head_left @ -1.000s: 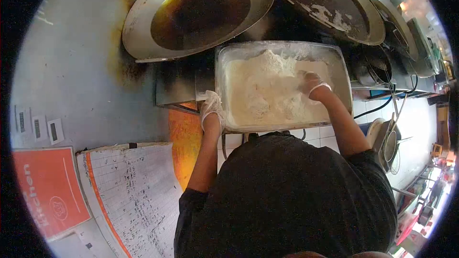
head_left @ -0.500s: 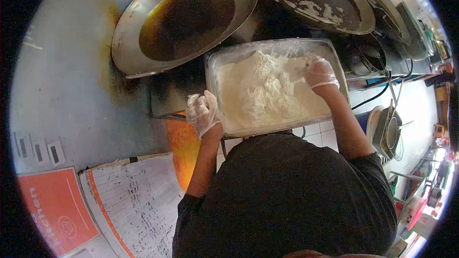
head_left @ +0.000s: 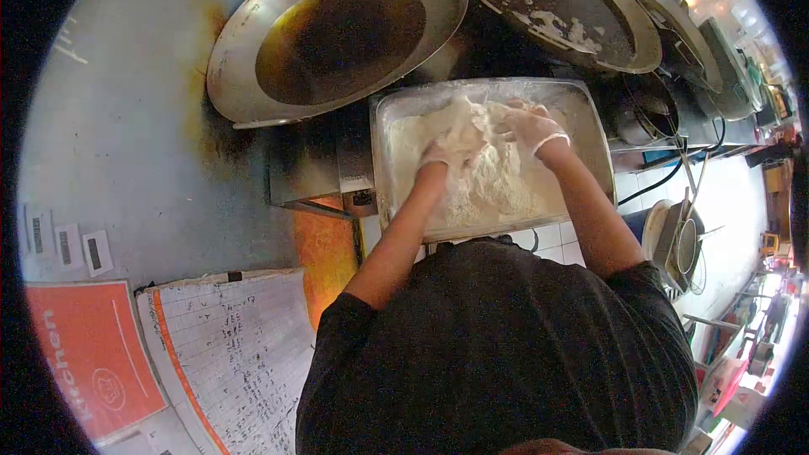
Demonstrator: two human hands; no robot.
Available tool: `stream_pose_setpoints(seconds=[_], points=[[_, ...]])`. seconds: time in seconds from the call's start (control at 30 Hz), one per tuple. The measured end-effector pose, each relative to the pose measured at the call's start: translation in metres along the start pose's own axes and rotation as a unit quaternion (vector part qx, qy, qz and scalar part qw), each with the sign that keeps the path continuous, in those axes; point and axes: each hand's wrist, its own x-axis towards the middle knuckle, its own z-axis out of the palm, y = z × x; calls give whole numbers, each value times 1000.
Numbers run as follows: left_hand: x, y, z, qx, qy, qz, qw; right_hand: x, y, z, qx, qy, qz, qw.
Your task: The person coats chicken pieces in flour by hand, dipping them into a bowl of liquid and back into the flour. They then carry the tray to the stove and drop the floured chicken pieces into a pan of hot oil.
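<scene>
A rectangular metal tray [head_left: 600,152] is heaped with white flour [head_left: 497,194]. My left hand [head_left: 448,154], in a clear plastic glove, is at the left of the mound, its fingers smeared by motion and partly lost in the flour. From the right, my gloved right hand [head_left: 533,128] reaches to the upper part of the heap with its fingers apart. Between the two hands lies a raised, flour-coated ridge near the top of the mound.
A wide pan of dark oil [head_left: 341,42] stands behind the tray at left, and a second pan [head_left: 556,8] with pale floating bits at right. Strainers [head_left: 687,240] rest to the lower right. A handwritten sheet [head_left: 236,345] hangs on the left.
My left hand has moved from outside the tray's left edge into the flour. My right hand has shifted left from the tray's right side towards the middle of the heap.
</scene>
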Motion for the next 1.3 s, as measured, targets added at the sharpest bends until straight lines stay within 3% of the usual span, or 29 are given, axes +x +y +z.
stream_pose_setpoints(seconds=[0.03,0.07,0.1,0.13,0.17,0.23,0.33,0.4,0.47,0.5,0.57,0.63,0.73,0.77,0.8,0.87,0.9,0.97,1.0,1.07,1.13,1.2,1.3], points=[[3,-16,-7,-183,-25,-31,982,3,20,8,-43,-28,37,998],[0,-19,-16,-209,-42,-74,974,6,28,13,-270,-91,77,955],[-2,-19,-28,-233,-60,-117,964,9,37,20,-481,-147,112,857],[-4,-19,-35,-255,-79,-158,951,3,62,41,-416,-115,82,899],[-4,-22,-35,-257,-70,-143,953,-8,97,68,-347,-81,50,933],[-8,-23,-33,-262,-51,-115,957,-12,95,71,-282,-81,20,956],[-8,-2,-26,-163,-26,-147,975,-8,60,36,-298,-158,60,940],[4,-15,-35,-224,-38,-129,965,-9,17,13,-303,-184,132,926],[1,-15,-37,-282,-41,-100,953,-11,110,31,-395,-196,131,888],[-7,-3,-32,-308,-38,-78,948,-9,110,29,-441,-199,129,866],[-7,2,-31,-332,-27,-42,942,-14,112,19,-383,-127,75,912],[1,-11,-33,-329,-12,-21,944,-24,64,-6,-374,-83,27,923],[-2,-9,-26,-213,85,-8,973,-39,34,-22,-406,-22,-31,913],[0,-4,-24,0,78,9,997,-44,49,-21,-396,21,-52,917],[0,5,-23,214,67,26,974,-49,57,-21,-385,64,-72,918],[3,1,-18,315,66,94,942,-41,-36,-28,-413,45,73,907],[7,-16,-13,205,78,144,965,-36,-72,-28,-424,35,145,893],[29,-52,-2,25,74,132,988,-28,-45,13,-474,36,68,877],[49,-67,4,-42,59,75,995,-25,-37,26,-498,37,27,866],[52,-57,9,-123,52,22,991,-26,-70,12,-422,74,124,895],[12,-7,12,-155,72,28,985,-29,-87,-6,-342,104,165,919],[2,4,12,-8,96,102,990,-36,-83,-20,-265,127,158,943],[4,3,15,-32,61,101,993,-37,-35,-1,-328,136,39,934]])
